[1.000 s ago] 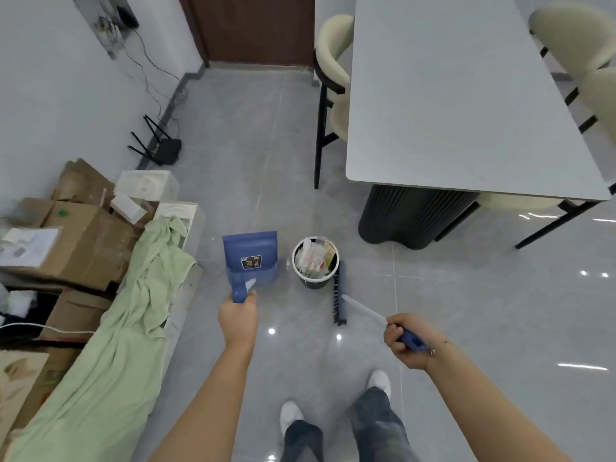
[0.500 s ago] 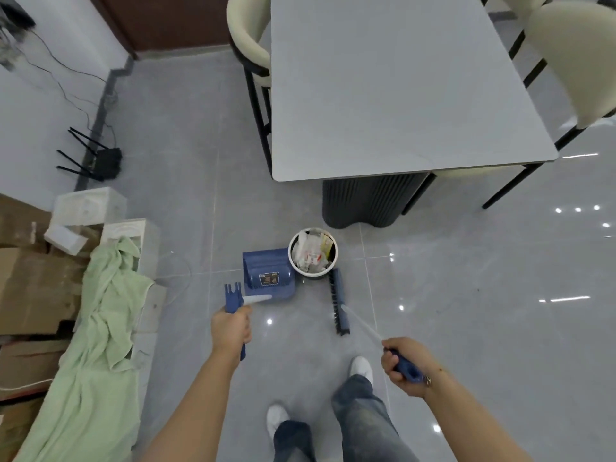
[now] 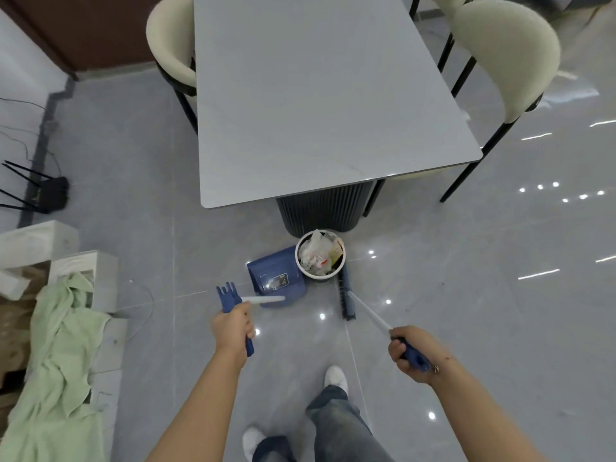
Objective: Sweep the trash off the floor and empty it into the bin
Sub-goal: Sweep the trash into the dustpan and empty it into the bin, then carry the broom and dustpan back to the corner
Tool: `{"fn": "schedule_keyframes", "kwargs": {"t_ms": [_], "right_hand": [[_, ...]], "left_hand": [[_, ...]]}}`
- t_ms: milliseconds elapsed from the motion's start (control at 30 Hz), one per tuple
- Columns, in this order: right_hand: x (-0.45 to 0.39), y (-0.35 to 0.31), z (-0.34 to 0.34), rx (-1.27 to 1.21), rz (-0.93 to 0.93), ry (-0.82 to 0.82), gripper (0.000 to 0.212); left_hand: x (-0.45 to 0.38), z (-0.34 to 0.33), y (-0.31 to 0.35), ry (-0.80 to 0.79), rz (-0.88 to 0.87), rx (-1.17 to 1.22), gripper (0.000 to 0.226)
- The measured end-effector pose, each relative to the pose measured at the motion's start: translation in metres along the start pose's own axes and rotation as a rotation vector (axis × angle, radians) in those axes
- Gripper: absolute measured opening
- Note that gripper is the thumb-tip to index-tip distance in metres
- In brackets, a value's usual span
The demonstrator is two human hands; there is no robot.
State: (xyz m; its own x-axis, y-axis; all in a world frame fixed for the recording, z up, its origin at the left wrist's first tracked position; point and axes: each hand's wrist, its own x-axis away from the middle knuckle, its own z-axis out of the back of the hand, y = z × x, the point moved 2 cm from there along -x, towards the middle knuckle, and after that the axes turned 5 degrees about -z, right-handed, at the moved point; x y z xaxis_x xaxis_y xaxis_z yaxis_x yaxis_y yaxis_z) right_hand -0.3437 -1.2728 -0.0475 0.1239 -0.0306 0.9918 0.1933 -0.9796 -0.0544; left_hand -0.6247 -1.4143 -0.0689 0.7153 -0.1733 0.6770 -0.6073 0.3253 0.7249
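A small white bin (image 3: pixel 320 275) full of wrappers and plastic stands on the grey floor just in front of the table's dark base. The blue dustpan (image 3: pixel 276 278) sits on the floor touching the bin's left side. My left hand (image 3: pixel 231 328) grips the dustpan's blue and white handle. To the right of the bin rests the broom's dark brush head (image 3: pixel 345 295), its white shaft running back to my right hand (image 3: pixel 411 351), which grips the blue handle end. No loose trash is visible on the floor.
A grey table (image 3: pixel 316 105) with cream chairs (image 3: pixel 506 55) fills the far middle. Cardboard boxes, white foam blocks (image 3: pixel 36 241) and a green cloth (image 3: pixel 63 355) line the left wall, with a black router (image 3: pixel 50 191) further back. My feet (image 3: pixel 335 378) stand below the hands.
The dustpan has come down from raised beside the bin to the floor against the bin's left side. My view has shifted right and closer to the table. The broom stays by the bin.
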Motion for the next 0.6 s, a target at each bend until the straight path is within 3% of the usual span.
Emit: {"fn": "schedule_keyframes", "kwargs": {"t_ms": [267, 433, 533, 600], "right_hand": [[0.000, -0.018, 0.020, -0.231, 0.006, -0.124, 0.023], [0.005, -0.013, 0.036, -0.190, 0.049, -0.083, 0.009], [0.005, 0.002, 0.038, -0.136, 0.088, -0.029, 0.011], [0.007, 0.015, 0.038, -0.085, 0.120, -0.010, 0.013]], "left_hand": [[0.025, -0.041, -0.007, -0.061, -0.062, -0.131, 0.028], [0.049, -0.019, 0.003, -0.041, -0.138, -0.252, 0.022], [0.083, -0.003, 0.006, -0.078, -0.194, -0.289, 0.038], [0.109, 0.007, 0.003, -0.113, -0.220, -0.313, 0.028]]}}
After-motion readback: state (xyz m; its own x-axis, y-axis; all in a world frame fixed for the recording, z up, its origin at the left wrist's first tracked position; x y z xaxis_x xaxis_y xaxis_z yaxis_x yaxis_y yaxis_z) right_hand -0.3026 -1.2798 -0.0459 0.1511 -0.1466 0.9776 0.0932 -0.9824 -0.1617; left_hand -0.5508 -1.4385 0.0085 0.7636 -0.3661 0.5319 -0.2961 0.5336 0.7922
